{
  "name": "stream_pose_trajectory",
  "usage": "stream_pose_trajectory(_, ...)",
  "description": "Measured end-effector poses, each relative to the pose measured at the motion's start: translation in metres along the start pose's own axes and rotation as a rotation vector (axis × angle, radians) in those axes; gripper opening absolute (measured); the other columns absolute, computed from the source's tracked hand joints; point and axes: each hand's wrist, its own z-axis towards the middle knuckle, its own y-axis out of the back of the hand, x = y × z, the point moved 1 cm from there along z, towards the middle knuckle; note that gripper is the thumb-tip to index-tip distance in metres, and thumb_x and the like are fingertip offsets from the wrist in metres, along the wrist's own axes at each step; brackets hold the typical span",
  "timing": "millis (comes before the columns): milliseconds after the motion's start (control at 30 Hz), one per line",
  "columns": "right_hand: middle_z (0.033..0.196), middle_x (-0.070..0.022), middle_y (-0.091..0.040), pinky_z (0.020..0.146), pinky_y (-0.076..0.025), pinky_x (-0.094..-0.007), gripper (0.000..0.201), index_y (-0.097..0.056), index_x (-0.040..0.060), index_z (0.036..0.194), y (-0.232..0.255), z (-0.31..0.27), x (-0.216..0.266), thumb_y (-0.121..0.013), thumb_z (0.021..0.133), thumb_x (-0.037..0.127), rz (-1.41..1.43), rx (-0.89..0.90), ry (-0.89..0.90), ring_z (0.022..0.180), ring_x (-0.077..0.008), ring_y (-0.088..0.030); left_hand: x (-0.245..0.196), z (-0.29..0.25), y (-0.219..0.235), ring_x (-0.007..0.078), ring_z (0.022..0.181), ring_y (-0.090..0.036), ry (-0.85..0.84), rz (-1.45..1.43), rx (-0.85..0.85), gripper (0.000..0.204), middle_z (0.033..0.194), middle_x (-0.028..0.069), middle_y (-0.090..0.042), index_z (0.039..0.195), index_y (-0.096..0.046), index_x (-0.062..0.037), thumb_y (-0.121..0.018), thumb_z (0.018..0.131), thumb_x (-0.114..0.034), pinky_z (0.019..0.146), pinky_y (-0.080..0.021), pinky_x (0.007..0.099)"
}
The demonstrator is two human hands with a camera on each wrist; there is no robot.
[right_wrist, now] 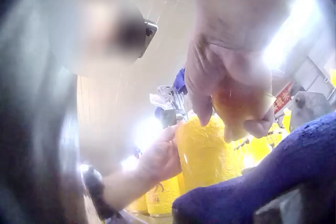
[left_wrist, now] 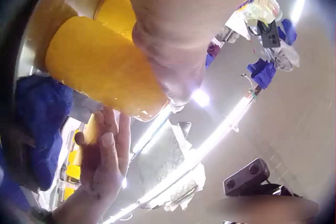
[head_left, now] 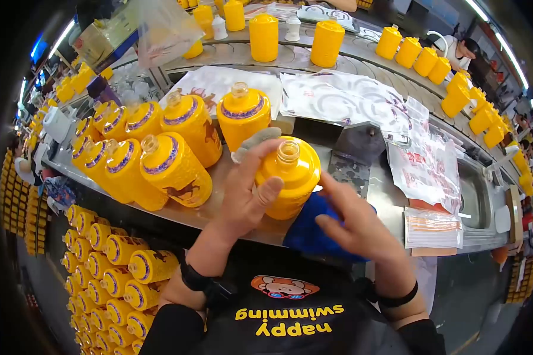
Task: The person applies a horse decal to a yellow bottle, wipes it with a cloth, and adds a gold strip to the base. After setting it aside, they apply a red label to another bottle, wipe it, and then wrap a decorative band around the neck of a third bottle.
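A glossy yellow glass bottle with a clear bare neck stands upright at the bench's front edge, without the purple band seen on its neighbours. My left hand grips its left side, thumb toward me and fingers round the back. From the right, my right hand reaches in with loosely bent fingers, fingertips close at the bottle's side; the right wrist view shows no object within it. Beneath that hand lies a blue cloth. A grey pad-like piece sits just behind the left fingers.
Several yellow bottles with purple neck bands crowd the bench on my left; more are stacked below. A conveyor carrying bottles curves behind. Printed sheets, a dark metal block and a sink are rightward. Another person works beyond.
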Motion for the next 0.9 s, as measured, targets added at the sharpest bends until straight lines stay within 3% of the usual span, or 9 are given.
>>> stream_pose_trajectory(100, 0.116, -0.0170, -0.058, 0.085, -0.049, -0.0351, 0.067, -0.037, 0.0021, 0.145, -0.002, -0.008, 0.008, -0.066, 0.085, 0.006, 0.040, 0.015, 0.067, 0.097, -0.0293, -0.058, -0.003, 0.009, 0.009, 0.0205, 0.115, -0.056, 0.017, -0.103, 0.055, 0.058, 0.124, 0.0136, -0.059, 0.135, -0.049, -0.0011, -0.058, 0.096, -0.043, 0.101, -0.041, 0.0318)
stream_pose_trajectory(267, 0.121, -0.0170, -0.058, 0.088, -0.048, -0.0351, 0.057, -0.045, 0.0024, 0.140, 0.015, -0.015, 0.011, -0.065, 0.086, 0.004, 0.010, 0.066, 0.128, 0.104, -0.0298, -0.059, -0.025, 0.020, 0.004, 0.0229, 0.104, -0.064, -0.050, 0.153, 0.086, 0.049, 0.110, 0.0138, -0.066, 0.127, -0.056, -0.0030, -0.064, 0.092, -0.036, 0.092, -0.047, 0.0327)
stream_pose_trajectory(333, 0.124, -0.0200, -0.057, 0.094, -0.046, -0.0389, 0.052, -0.048, -0.0007, 0.135, 0.035, -0.019, 0.009, -0.065, 0.086, 0.005, -0.073, 0.001, 0.130, 0.111, -0.0351, -0.054, -0.028, 0.023, 0.007, 0.0244, 0.103, -0.065, -0.016, 0.201, 0.150, 0.045, 0.108, 0.0146, -0.067, 0.123, -0.060, -0.0041, -0.066, 0.091, -0.034, 0.092, -0.047, 0.0326)
stream_pose_trajectory(367, 0.125, -0.0214, -0.056, 0.097, -0.044, -0.0408, 0.049, -0.049, -0.0023, 0.133, 0.047, -0.021, 0.007, -0.065, 0.087, 0.005, -0.115, -0.030, 0.133, 0.115, -0.0377, -0.052, -0.027, 0.022, 0.009, 0.0286, 0.097, -0.066, -0.015, 0.255, 0.098, 0.038, 0.100, 0.0147, -0.068, 0.113, -0.065, -0.0047, -0.069, 0.087, -0.032, 0.088, -0.049, 0.0337)
stream_pose_trajectory(500, 0.118, -0.0191, -0.061, 0.091, -0.048, -0.0392, 0.036, -0.061, 0.0027, 0.121, 0.097, -0.022, -0.005, -0.064, 0.086, 0.003, -0.242, -0.250, 0.042, 0.107, -0.0355, -0.059, -0.053, 0.025, 0.013, 0.0338, 0.082, -0.062, -0.101, 0.846, 0.003, 0.031, 0.088, 0.0131, -0.065, 0.100, -0.066, -0.0061, -0.074, 0.081, -0.028, 0.079, -0.048, 0.0398)
stream_pose_trajectory(633, 0.112, -0.0156, -0.064, 0.089, -0.047, -0.0364, 0.026, -0.063, 0.0009, 0.115, 0.142, -0.005, -0.042, -0.059, 0.089, 0.005, -0.494, -0.297, 0.009, 0.104, -0.0310, -0.061, -0.056, 0.036, 0.011, 0.0324, 0.085, -0.060, -0.244, 0.713, 0.092, 0.032, 0.090, 0.0126, -0.064, 0.106, -0.065, -0.0064, -0.072, 0.081, -0.025, 0.083, -0.047, 0.0371)
stream_pose_trajectory(733, 0.110, -0.0145, -0.065, 0.088, -0.047, -0.0340, 0.023, -0.064, 0.0004, 0.112, 0.172, 0.011, -0.082, -0.058, 0.090, 0.004, -0.615, -0.254, -0.079, 0.100, -0.0276, -0.062, -0.036, 0.028, 0.010, 0.0312, 0.088, -0.062, 0.068, 0.206, 0.099, 0.033, 0.092, 0.0129, -0.064, 0.109, -0.064, -0.0054, -0.071, 0.081, -0.022, 0.084, -0.047, 0.0360)
stream_pose_trajectory(767, 0.109, -0.0150, -0.066, 0.088, -0.048, -0.0343, 0.022, -0.064, 0.0002, 0.111, 0.183, 0.017, -0.095, -0.057, 0.090, 0.004, -0.595, -0.233, -0.095, 0.100, -0.0280, -0.062, -0.045, 0.029, 0.012, 0.0303, 0.090, -0.062, 0.101, 0.315, 0.098, 0.031, 0.094, 0.0134, -0.065, 0.106, -0.064, -0.0040, -0.071, 0.081, -0.019, 0.083, -0.048, 0.0360)
stream_pose_trajectory(900, 0.105, -0.0146, -0.067, 0.086, -0.049, -0.0331, 0.020, -0.066, -0.0002, 0.107, 0.215, 0.026, -0.134, -0.057, 0.089, 0.002, -0.628, -0.273, -0.248, 0.097, -0.0271, -0.063, -0.042, 0.029, 0.009, 0.0312, 0.080, -0.061, -0.151, 0.594, 0.036, 0.027, 0.089, 0.0128, -0.064, 0.095, -0.062, -0.0030, -0.075, 0.077, -0.018, 0.076, -0.049, 0.0369)
